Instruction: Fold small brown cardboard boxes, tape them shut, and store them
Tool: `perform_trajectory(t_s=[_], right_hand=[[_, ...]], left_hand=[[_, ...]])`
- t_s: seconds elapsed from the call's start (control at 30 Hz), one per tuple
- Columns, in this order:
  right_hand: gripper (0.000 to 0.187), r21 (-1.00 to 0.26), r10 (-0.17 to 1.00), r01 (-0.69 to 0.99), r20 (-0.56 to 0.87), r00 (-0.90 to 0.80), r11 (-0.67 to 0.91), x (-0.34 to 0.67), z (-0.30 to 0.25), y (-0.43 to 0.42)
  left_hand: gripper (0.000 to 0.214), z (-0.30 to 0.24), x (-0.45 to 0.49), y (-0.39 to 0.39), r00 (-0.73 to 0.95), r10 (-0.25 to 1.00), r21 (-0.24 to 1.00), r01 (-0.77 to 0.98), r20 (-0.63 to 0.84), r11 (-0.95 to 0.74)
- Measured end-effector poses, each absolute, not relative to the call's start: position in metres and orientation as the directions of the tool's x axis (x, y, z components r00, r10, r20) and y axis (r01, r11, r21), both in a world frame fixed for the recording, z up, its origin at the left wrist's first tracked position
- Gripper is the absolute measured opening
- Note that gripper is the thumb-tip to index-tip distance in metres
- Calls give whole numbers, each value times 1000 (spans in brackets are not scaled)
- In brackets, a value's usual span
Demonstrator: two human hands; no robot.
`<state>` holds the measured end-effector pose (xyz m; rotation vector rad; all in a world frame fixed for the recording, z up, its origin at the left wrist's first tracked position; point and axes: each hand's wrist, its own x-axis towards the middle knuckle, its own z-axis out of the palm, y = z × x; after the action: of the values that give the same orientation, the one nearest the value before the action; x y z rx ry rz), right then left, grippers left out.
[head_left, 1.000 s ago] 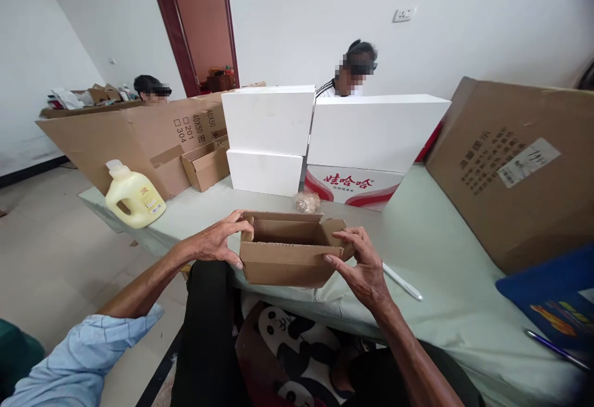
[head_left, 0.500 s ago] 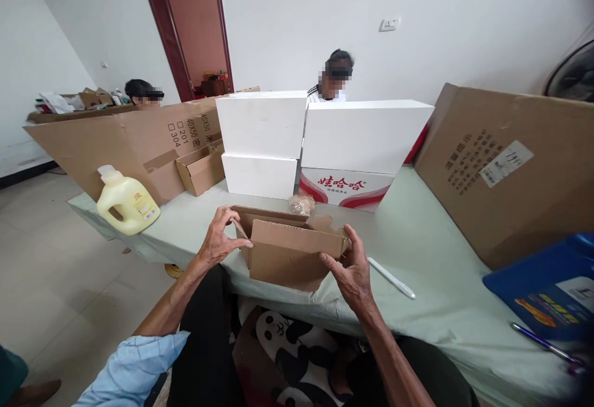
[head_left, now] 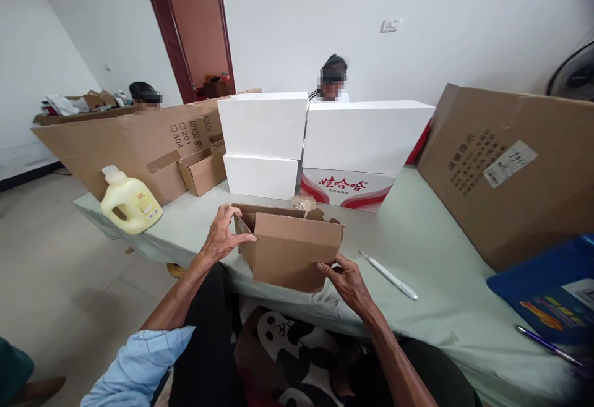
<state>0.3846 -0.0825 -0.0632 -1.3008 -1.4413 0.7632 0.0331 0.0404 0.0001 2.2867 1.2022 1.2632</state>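
Note:
A small brown cardboard box, open at the top, is tilted at the front edge of the table between my two hands. My left hand grips its left end, thumb on the front corner and fingers behind the end flap. At the lower right corner, my right hand pinches the box with the thumb on the front panel and the fingers round the side. Just behind the box lies a beige bundle, partly hidden. A white pen-like tool with a thin tip rests to the right.
White boxes stand stacked behind, beside a red-and-white carton. At left are a yellow jug, a smaller brown box and a large carton. A big carton, blue container and pen occupy the right.
My right hand has slid down from the box's upper right corner to its lower right. The front panel now faces me more, and the white tool's thin tip has come into view.

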Motion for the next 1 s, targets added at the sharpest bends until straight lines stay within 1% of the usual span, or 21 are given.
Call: perform_trajectory(t_s=[0.17,0.27,0.37,0.43,0.53,0.6,0.7,0.8,0.9,0.97,1.0], right_hand=[[60,-970,980,179,182,77,166,388,-57,-78],[58,-979,986,157,145,81,131,391,-54,-75],[65,-989,989,102,114,89,105,392,-53,-73],[69,-996,992,60,75,104,69,390,-53,-71],[66,-999,981,-22,24,191,29,387,-53,-70],[65,-993,967,-119,-13,254,18,385,-52,-68],[66,-966,956,-256,-104,274,-32,387,-50,-66],[69,-953,952,-294,-154,264,-72,391,-50,-68],[71,-952,951,-293,-171,257,-92,393,-53,-76],[70,-965,972,-244,-141,186,-93,393,-56,-84],[68,-979,986,-185,-109,122,-86,393,-57,-88]], left_hand=[[56,24,36,43,330,801,575,565,500,-591],[62,37,40,46,362,817,562,597,449,-573],[72,43,46,49,391,821,531,628,417,-568],[76,42,52,50,348,847,500,691,402,-522],[78,38,61,51,244,881,438,794,404,-421],[79,34,65,52,241,873,435,791,424,-430],[84,27,66,55,328,829,495,681,454,-541],[85,20,61,60,344,803,571,571,487,-590],[89,13,55,67,260,848,741,411,462,-530],[95,10,53,70,235,886,845,278,400,-456],[97,8,52,71,233,893,871,227,386,-436]])
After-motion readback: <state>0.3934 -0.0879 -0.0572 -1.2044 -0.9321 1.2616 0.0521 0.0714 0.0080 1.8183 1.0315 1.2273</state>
